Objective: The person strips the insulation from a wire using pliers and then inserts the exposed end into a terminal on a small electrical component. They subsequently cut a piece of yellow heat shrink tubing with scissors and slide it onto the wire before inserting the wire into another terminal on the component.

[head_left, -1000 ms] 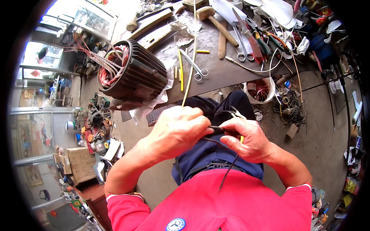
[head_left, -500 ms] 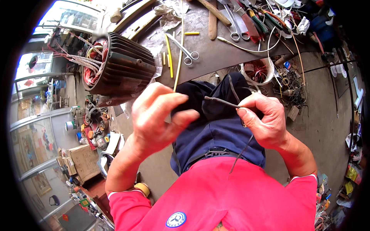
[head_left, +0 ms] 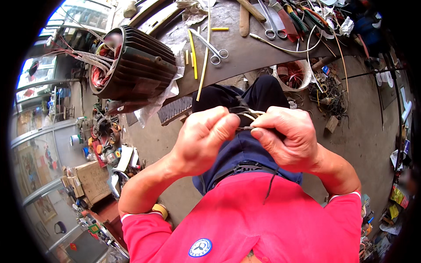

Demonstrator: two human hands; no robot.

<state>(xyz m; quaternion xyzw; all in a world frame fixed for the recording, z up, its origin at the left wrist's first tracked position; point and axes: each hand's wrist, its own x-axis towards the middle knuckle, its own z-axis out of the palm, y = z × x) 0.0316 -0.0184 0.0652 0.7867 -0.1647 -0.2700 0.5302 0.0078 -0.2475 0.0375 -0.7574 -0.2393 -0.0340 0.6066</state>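
Above my lap, my left hand [head_left: 202, 139] and my right hand [head_left: 287, 139] face each other a short gap apart. Both are closed with fingertips pinched on thin electrical wire [head_left: 245, 128], which runs across the gap. Pale strands and a dark, blurred end of wire show just above the fingers. The exact grip points are hidden by my fingers. A dark tail of wire [head_left: 271, 186] hangs below my right hand over the red shirt.
A finned motor housing [head_left: 144, 61] with wires spilling out stands on the workbench [head_left: 245, 65] at left. Scissors [head_left: 215, 51] and yellow tubing pieces [head_left: 193, 57] lie near it. Pliers [head_left: 298, 22] and knives lie far right; a bucket [head_left: 277, 79] of red wire stands below.
My left hand has moved right and down from beside the wire and closed on it. My right hand has shifted slightly left. The wire's free end now lies between both hands.
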